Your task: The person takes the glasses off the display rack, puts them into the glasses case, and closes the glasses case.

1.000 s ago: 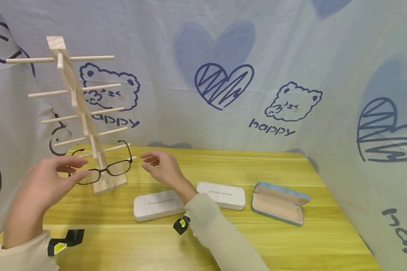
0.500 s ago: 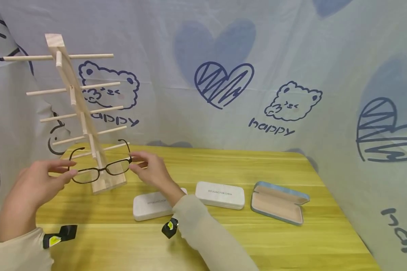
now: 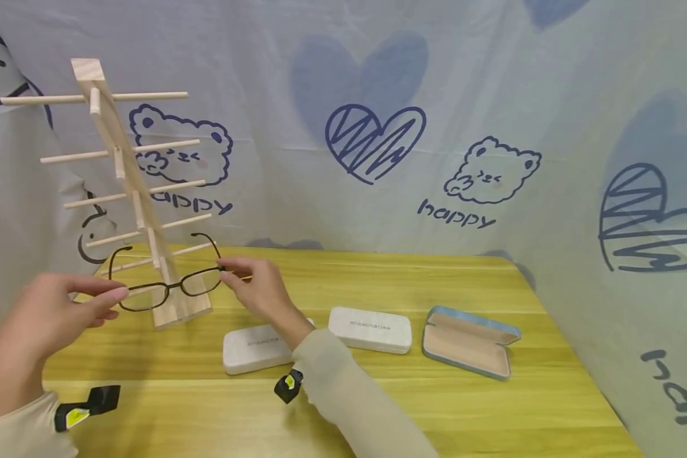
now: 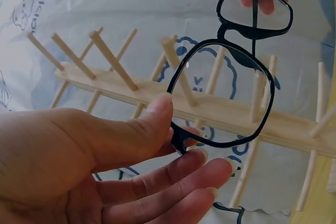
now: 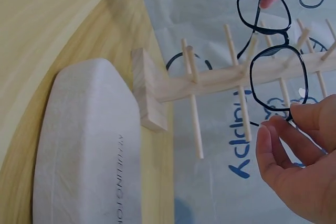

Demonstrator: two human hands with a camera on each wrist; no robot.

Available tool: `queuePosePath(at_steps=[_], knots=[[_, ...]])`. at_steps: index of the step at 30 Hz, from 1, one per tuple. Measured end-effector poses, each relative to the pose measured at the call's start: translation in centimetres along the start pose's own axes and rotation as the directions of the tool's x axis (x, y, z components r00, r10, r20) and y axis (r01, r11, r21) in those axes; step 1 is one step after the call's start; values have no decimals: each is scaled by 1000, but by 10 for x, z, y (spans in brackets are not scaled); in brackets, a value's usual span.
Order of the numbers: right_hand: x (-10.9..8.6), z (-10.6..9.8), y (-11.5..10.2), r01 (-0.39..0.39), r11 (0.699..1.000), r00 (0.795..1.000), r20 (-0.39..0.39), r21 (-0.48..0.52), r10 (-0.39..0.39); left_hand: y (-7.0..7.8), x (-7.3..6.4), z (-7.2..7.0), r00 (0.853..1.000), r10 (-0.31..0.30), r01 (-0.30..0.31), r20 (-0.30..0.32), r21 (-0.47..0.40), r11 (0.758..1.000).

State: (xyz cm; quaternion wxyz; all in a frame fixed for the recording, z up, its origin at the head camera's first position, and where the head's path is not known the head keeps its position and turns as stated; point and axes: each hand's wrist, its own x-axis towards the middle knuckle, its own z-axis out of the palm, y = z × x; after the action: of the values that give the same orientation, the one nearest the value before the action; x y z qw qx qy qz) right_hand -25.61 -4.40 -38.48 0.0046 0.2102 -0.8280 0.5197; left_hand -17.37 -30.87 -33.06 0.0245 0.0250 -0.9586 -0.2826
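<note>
Black-framed glasses (image 3: 173,285) hang in front of the lower part of a wooden peg stand (image 3: 128,175), lenses toward me and temples unfolded toward the stand. My left hand (image 3: 54,318) pinches their left outer corner between thumb and fingers; the left wrist view shows its thumb (image 4: 160,111) at the rim. On the opposite corner, near the hinge, my right hand (image 3: 263,289) pinches the frame, as the right wrist view also shows with the glasses rim (image 5: 252,77). Whether the frame touches a peg cannot be told.
Two closed white glasses cases (image 3: 257,348) (image 3: 371,329) lie on the yellow wood-grain table (image 3: 492,420), one partly behind the right forearm. An open blue case (image 3: 469,350) with a beige lining lies to their right. A printed curtain (image 3: 298,191) hangs behind.
My right hand has come left from beside the glasses and now pinches their right corner. The left hand has shifted slightly left, still holding its corner.
</note>
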Motion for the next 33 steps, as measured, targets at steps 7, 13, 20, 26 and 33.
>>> queuePosePath(at_steps=[7, 13, 20, 26, 33], knots=[[-5, -11, -6, 29, 998, 1000, -11, 48, -29, 14, -11, -5, 998, -50, 50, -22, -37, 998], [-12, -24, -7, 62, 995, 998, -30, 78, -60, 24, -18, -4, 999, -49, 48, -16, -62, 997], [-22, -48, -3, 87, 991, 995, -64, 104, -81, 39, -15, 0, 996, 76, -74, 51, -39, 997], [-31, -60, -1, 70, 993, 996, -56, 91, -66, 54, -18, 5, 990, 108, -102, 88, -63, 993], [-39, -69, 2, 90, 993, 994, -63, 82, -85, 62, -20, 9, 987, 147, -145, 67, -29, 989]])
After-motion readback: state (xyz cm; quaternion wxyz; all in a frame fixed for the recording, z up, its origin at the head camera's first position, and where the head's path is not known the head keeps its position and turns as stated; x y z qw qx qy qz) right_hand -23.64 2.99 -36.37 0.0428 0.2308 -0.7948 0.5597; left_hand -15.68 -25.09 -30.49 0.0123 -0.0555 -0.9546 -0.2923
